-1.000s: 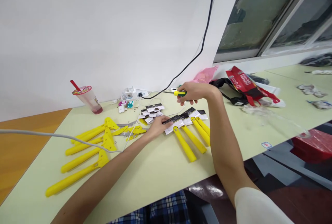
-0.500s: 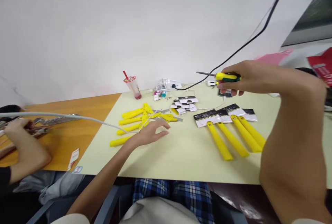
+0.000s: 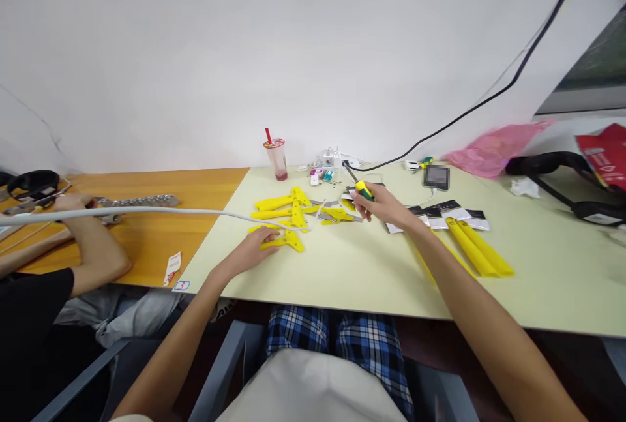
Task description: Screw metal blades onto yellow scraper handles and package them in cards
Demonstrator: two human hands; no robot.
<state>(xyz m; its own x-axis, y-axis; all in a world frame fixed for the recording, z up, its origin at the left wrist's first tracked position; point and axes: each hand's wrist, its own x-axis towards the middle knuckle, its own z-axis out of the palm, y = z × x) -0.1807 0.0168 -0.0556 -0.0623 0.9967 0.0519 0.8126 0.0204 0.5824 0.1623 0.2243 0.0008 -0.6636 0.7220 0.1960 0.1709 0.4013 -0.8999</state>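
Observation:
My left hand (image 3: 250, 251) is closed on the nearest yellow scraper handle (image 3: 290, 241), whose broad head points right on the table. More yellow scraper handles (image 3: 274, 202) lie just beyond it in a column. Pinched in my right hand (image 3: 384, 205) is a screwdriver (image 3: 364, 190) with a yellow and green grip, its shaft pointing up and left. Left of that hand are loose yellow head pieces (image 3: 336, 214) and grey blades (image 3: 325, 203). Several yellow scrapers (image 3: 476, 249) with black and white cards lie to the right, partly behind my right forearm.
A cup with a red straw (image 3: 278, 160) stands at the back, beside a power strip (image 3: 328, 158) with cables. A phone (image 3: 437, 177), pink bag (image 3: 493, 148) and black headset (image 3: 562, 180) are at right. A grey cable (image 3: 147, 212) crosses the left. A co-worker's arm (image 3: 95, 239) rests there.
My right hand has brought the screwdriver from the back right down and left, near the loose pieces. My left hand moved from above the table onto the nearest scraper handle and closed on it.

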